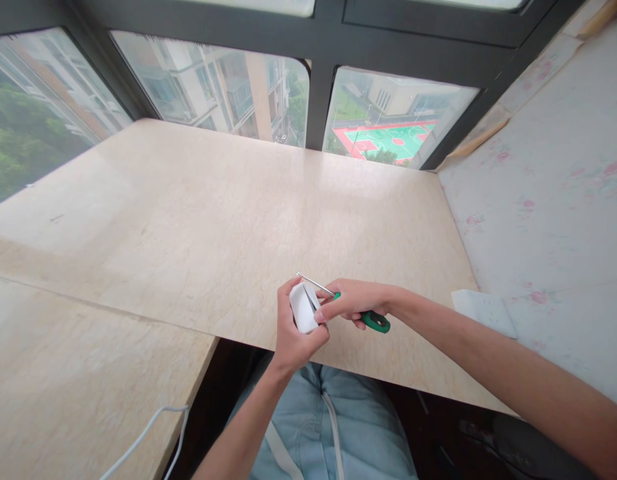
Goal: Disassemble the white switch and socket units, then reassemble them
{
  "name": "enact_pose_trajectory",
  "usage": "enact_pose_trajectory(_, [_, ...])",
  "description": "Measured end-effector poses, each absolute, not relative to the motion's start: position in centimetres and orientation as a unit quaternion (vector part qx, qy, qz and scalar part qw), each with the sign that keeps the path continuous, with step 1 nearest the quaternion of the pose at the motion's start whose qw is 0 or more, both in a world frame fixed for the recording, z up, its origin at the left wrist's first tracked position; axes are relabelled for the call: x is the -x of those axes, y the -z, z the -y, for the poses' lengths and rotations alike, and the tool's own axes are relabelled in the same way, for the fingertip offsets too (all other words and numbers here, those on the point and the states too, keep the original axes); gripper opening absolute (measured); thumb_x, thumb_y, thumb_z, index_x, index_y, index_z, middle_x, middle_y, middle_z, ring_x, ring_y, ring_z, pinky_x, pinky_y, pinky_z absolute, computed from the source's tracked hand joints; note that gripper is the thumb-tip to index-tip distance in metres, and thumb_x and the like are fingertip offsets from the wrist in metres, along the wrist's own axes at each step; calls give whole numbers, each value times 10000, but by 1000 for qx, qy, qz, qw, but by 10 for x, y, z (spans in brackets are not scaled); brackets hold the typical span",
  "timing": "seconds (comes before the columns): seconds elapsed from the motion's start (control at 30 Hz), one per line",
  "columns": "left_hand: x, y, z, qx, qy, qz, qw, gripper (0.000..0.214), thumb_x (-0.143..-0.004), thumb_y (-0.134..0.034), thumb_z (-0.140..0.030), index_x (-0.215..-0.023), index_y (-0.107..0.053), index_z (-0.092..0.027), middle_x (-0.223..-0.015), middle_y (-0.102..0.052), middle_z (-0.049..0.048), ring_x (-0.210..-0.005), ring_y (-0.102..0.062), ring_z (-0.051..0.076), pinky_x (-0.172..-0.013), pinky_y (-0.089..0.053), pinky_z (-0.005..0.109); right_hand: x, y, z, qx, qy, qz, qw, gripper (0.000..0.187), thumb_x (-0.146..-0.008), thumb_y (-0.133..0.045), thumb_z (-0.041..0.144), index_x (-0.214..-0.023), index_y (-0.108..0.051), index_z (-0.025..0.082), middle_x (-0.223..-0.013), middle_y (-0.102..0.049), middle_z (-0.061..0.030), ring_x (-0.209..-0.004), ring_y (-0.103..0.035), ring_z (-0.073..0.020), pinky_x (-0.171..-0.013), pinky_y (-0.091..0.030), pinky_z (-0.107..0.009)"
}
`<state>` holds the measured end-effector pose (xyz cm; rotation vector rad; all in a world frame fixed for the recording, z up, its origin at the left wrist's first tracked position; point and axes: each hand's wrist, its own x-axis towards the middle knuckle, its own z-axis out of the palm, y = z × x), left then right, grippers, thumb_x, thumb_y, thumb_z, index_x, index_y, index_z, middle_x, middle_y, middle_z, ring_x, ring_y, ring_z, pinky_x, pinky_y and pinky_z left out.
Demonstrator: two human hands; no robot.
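Note:
My left hand is wrapped round a small white plastic box, held above the near edge of the counter. A dark gap runs along the box's right side, where a panel stands partly away from the body. In my right hand lies a screwdriver with a green and black handle. Its metal shaft points up and left, past the top of the box. The thumb of my right hand presses at the box's gap side. What is inside the box is hidden.
A beige marble-look counter stretches to dark-framed windows. At the right, a white wall socket plate sits on the flowered wall. A white cable hangs over the lower-left counter's edge. My legs are below the front edge.

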<state>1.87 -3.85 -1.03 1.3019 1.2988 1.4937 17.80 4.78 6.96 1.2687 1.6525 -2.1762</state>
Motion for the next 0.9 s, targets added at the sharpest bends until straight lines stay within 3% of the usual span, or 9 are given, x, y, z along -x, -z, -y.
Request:
enact_pose_trajectory(0.1, [-12,13,36,-472,-576,-518,420,798,-596,-717,-211,-1354,-469,-252,-1225,-543,87,-1007,-600,250,-837,-528,385,-176,-76,-48,-452,720,-525,42,364,-751,-765,512,-750,-564,209,-548,-349,104,-428,-283,-53,-330,-363,-165])
enact_pose_trajectory(0.17, [-9,13,33,-411,-593,-526,451,794,-593,-734,-239,-1344,-475,-245,-1234,-535,88,-1032,-598,249,-843,-522,363,-176,-80,-45,-477,683,-552,23,395,-730,-786,547,-799,-604,203,-558,-392,93,-415,-332,-53,-332,-382,-178])
enact_pose_trajectory(0.3, [-7,5,26,-243,-619,-511,545,756,-579,-743,-256,-1290,-488,-232,-1146,-545,62,-918,-607,194,-730,-512,285,-177,-78,-33,-474,583,-660,-14,601,-664,-848,539,-1145,-676,221,-810,-657,3,-479,-542,-92,-351,-430,-196])
enact_pose_trajectory(0.37, [-6,-1,24,-182,-615,-494,587,727,-576,-733,-258,-1260,-490,-217,-1090,-561,52,-847,-606,171,-688,-497,267,-177,-71,-26,-459,553,-694,-44,634,-704,-818,543,-1237,-669,234,-966,-706,-30,-517,-582,-102,-371,-437,-201])
enact_pose_trajectory(0.53, [-4,-9,25,-127,-593,-493,624,664,-582,-710,-278,-1208,-505,-197,-1005,-578,31,-789,-597,157,-684,-463,273,-178,-49,-19,-403,490,-761,-136,473,-852,-689,534,-1192,-728,206,-1015,-737,-40,-841,-662,-173,-702,-530,-246])
enact_pose_trajectory(0.63, [-5,-11,25,-129,-591,-493,625,677,-577,-708,-279,-1215,-494,-203,-984,-574,20,-785,-593,158,-690,-460,279,-182,-46,-19,-393,528,-747,-97,519,-908,-609,553,-1308,-663,227,-969,-711,-23,-728,-642,-142,-563,-513,-208])
enact_pose_trajectory(0.77, [-7,-15,24,-133,-580,-503,627,675,-587,-697,-260,-1227,-492,-193,-973,-589,24,-771,-594,157,-660,-450,268,-189,-47,-22,-432,574,-695,-13,690,-877,-620,614,-1455,-540,248,-885,-678,-25,-491,-549,-84,-362,-439,-169])
enact_pose_trajectory(0.9, [-5,-20,20,-157,-539,-502,658,681,-557,-703,-239,-1207,-507,-176,-972,-625,38,-756,-610,168,-638,-451,267,-191,-51,-25,-407,603,-686,-6,734,-840,-690,557,-1497,-472,315,-1102,-680,-51,-556,-561,-84,-346,-463,-159])
